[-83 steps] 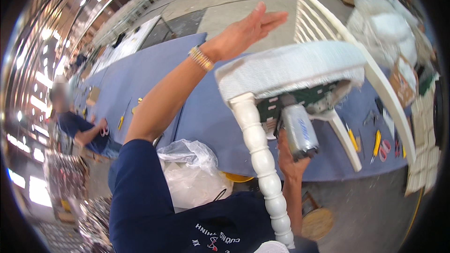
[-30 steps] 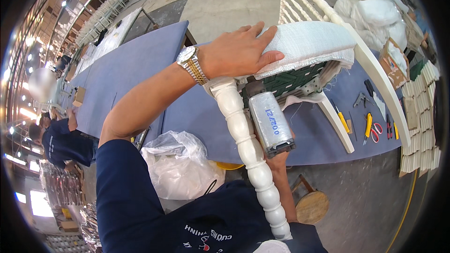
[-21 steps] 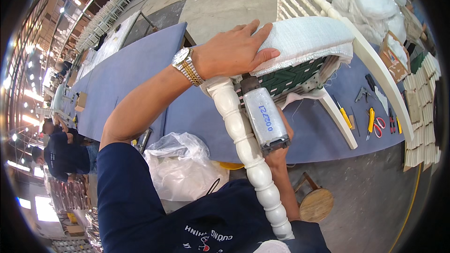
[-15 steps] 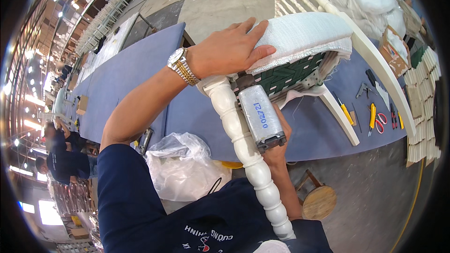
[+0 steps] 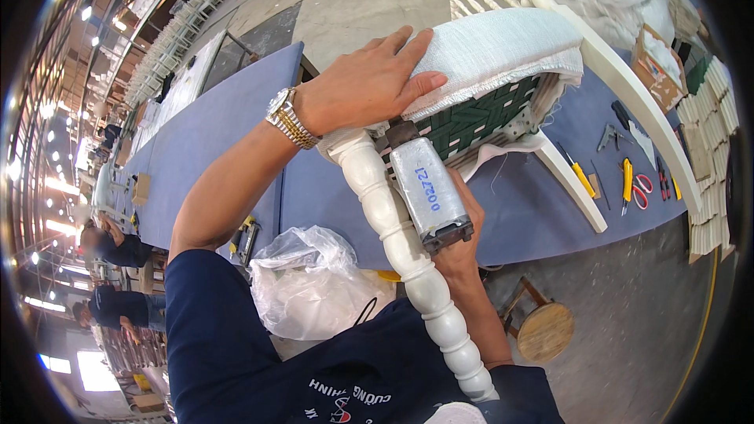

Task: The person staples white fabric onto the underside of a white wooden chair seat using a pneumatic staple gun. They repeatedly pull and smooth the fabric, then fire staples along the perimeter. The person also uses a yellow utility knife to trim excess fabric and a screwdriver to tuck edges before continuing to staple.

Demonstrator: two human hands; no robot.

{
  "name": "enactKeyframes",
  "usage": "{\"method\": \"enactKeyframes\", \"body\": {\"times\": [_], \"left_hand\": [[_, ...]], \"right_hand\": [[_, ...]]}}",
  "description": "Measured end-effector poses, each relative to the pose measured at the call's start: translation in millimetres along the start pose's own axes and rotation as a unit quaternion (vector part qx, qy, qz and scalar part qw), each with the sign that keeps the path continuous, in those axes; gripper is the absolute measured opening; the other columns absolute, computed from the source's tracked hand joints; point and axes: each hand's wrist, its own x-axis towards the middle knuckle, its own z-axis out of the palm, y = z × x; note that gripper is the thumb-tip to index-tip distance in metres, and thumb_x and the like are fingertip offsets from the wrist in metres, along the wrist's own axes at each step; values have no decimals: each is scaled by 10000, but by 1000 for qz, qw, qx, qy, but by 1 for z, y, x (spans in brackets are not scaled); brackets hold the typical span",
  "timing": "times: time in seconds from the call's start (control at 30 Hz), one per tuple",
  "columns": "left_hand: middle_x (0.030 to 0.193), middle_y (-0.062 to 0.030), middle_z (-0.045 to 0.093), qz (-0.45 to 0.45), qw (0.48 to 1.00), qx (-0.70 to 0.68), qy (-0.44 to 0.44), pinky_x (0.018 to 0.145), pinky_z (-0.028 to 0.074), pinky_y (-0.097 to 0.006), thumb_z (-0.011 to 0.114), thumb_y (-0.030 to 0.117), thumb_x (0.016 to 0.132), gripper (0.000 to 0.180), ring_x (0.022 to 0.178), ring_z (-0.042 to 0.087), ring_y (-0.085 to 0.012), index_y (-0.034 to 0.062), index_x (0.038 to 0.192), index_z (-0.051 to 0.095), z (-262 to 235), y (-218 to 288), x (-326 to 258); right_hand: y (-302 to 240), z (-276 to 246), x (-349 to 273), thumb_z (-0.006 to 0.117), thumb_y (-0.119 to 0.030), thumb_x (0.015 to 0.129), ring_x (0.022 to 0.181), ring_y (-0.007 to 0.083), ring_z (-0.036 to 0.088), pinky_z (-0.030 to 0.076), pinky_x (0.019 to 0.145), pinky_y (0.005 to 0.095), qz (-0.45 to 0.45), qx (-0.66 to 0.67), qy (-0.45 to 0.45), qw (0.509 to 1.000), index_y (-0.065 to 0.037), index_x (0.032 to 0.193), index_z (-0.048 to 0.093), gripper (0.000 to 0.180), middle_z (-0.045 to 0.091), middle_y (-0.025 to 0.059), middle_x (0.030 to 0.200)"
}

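Note:
A white chair lies tipped on its side, its turned leg (image 5: pixel 393 224) running down toward my chest. White woven fabric (image 5: pixel 503 39) covers its seat, with a frayed edge folded toward the underside, where dark green webbing (image 5: pixel 487 118) shows. My left hand (image 5: pixel 373 82), a metal watch on its wrist, lies flat on the fabric with fingers stretched. My right hand (image 5: pixel 465 224) is wrapped round a grey staple gun (image 5: pixel 428 188), its fingers largely hidden behind the tool. The gun's nose meets the seat's underside near the turned leg, just below my left hand; exact contact is hidden.
The chair rests on a blue-grey table (image 5: pixel 338 180). Yellow-handled tools, red scissors (image 5: pixel 642 191) and pliers lie at its right. A clear plastic bag (image 5: pixel 314 283) sits by my body, near another staple gun (image 5: pixel 246 240). A wooden stool (image 5: pixel 544 332) stands below right; people work far left.
The whole view has shifted slightly. My left hand stays flat on the fabric and my right hand keeps hold of the staple gun at nearly the same spot.

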Motion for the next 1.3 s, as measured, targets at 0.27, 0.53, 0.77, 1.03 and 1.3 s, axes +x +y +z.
{"method": "enactKeyframes", "body": {"times": [0.27,0.53,0.77,1.03,1.3], "left_hand": [[1535,-325,426,1,1000,1,2,1134,416,-468,399,550,1079,731,1366,489,-472,14,1573,341,-1,0,-1],[1523,-328,436,17,1000,-4,4,1133,415,-468,425,514,1084,711,1359,496,-469,-9,1559,348,-2,-2,0],[1525,-327,434,14,1000,-5,6,1140,406,-464,438,508,1081,707,1363,491,-468,-12,1553,360,-1,-1,0],[1532,-333,425,11,1000,-1,7,1155,394,-451,435,511,1081,711,1381,481,-458,-11,1558,356,0,-1,-1],[1521,-302,458,-3,982,-188,-33,1120,435,-454,380,538,1086,726,1311,550,-452,-34,1533,381,-22,-21,9]], "right_hand": [[12,-6,4,790,-154,780,966,382,708,559,848,390,-47,-13,-10,999,71,1167,670,464,701,226,1124],[16,-13,4,797,-149,762,994,351,714,557,878,377,-113,-71,-20,991,88,1211,658,526,704,228,1138],[16,-12,4,788,-156,761,1009,370,710,555,889,380,-105,-73,-23,991,98,1240,640,562,695,241,1150],[5,-10,4,792,-170,764,1018,380,698,549,895,381,-40,-66,-34,996,80,1249,636,567,692,235,1167],[11,-5,-4,828,-147,747,1027,361,708,555,904,394,-60,-15,6,998,72,1196,677,522,706,240,1164]]}}
